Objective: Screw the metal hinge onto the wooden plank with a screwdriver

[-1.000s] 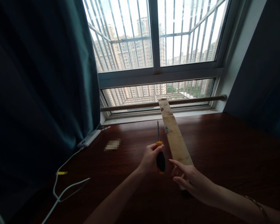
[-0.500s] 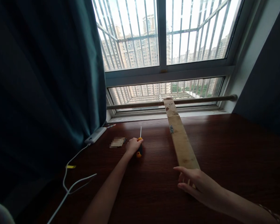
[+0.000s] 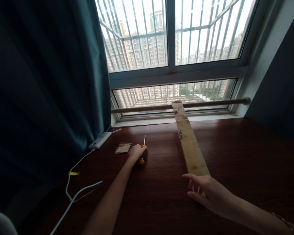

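Note:
A screwdriver point(image 3: 142, 160) with a yellow and dark handle is in my left hand point(image 3: 136, 152), its metal shaft pointing toward the window. My right hand point(image 3: 205, 189) is at the near end of a long wooden board point(image 3: 193, 150), fingers partly curled around it and the index finger stretched to the left. The far end of the board reaches the rail at the window. A small metal hinge point(image 3: 180, 134) sits on the board's left edge. Just left of my left hand, a small beige packet point(image 3: 123, 148), partly pixelated, lies on the table.
The dark red wooden table point(image 3: 156, 195) spreads below the window. At the left are a white power strip point(image 3: 100, 140), white cables point(image 3: 71, 202) and a dark blue curtain point(image 3: 88, 81). A horizontal rail point(image 3: 210, 103) crosses in front of the glass.
My left hand has shifted slightly left with the screwdriver, closer to the packet. My right hand and the board hold nearly the same place.

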{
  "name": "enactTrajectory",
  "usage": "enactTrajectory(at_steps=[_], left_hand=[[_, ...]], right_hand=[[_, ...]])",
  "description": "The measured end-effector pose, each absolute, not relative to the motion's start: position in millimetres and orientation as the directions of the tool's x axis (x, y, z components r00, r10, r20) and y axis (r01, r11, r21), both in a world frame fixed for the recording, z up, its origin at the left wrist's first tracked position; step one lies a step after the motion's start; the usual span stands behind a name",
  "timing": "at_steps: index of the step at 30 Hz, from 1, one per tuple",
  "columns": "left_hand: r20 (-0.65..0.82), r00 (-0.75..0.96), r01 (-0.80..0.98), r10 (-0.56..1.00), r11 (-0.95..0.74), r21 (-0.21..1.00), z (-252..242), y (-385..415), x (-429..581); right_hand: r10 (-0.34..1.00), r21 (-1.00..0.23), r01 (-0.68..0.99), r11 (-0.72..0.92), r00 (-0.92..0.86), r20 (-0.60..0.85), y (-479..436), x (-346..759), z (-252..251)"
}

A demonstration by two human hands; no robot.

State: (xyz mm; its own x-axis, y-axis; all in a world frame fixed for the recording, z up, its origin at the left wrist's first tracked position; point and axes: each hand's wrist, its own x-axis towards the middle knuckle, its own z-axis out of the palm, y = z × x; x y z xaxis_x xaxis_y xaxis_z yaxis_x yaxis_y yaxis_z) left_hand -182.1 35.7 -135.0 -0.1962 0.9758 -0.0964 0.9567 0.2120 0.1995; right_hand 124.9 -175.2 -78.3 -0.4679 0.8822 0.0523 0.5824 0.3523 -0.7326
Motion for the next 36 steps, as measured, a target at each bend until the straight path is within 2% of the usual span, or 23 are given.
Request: enactTrajectory(at_steps=[5,8,12,13,14,18,20,23,25,28,32,36], left_hand=[[-0.082,-0.213,0.962,0.974,0.223,0.159,-128,33,-180],[-0.073,-0.181,0.971,0.981,0.19,0.145,-123,29,-177],[0.032,-0.149,0.987,0.988,0.147,0.068,-116,21,-167],[0.071,-0.139,0.99,0.988,0.136,0.045,-114,19,-163],[0.108,-0.123,0.992,0.986,0.121,0.025,-111,16,-159],[0.235,-0.017,1.0,0.972,0.014,0.013,-94,-2,-142],[0.287,0.078,0.987,0.955,-0.115,0.114,-81,-13,-130],[0.358,0.229,0.868,0.905,-0.356,0.347,-60,-22,-105],[0.387,0.276,0.772,0.88,-0.443,0.455,-48,-19,-85],[0.399,0.296,0.685,0.868,-0.484,0.544,-36,1,-52],[0.346,0.302,0.579,0.888,-0.459,0.674,-37,39,-19],[0.296,0.327,0.525,0.897,-0.433,0.732,-51,59,-3]], right_hand=[[0.894,-0.765,0.535,0.359,-0.432,0.118,-161,134,-75],[0.948,-0.848,0.437,0.299,-0.239,0.211,-123,159,-75],[0.953,-0.97,0.135,0.203,0.203,0.227,-43,202,-77],[0.943,-0.989,0.022,0.149,0.298,0.149,-25,209,-79],[0.953,-0.991,-0.119,0.065,0.302,0.026,-8,213,-81],[0.987,-0.962,-0.237,-0.133,0.058,-0.151,26,203,-92],[0.964,-0.929,-0.274,-0.249,-0.158,-0.211,28,190,-100],[0.873,-0.845,-0.339,-0.413,-0.412,-0.261,27,178,-114],[0.857,-0.8,-0.396,-0.45,-0.443,-0.263,26,175,-122],[0.861,-0.765,-0.45,-0.46,-0.435,-0.262,26,174,-127],[0.874,-0.771,-0.453,-0.447,-0.404,-0.27,25,174,-125],[0.895,-0.785,-0.474,-0.398,-0.39,-0.217,26,173,-124]])
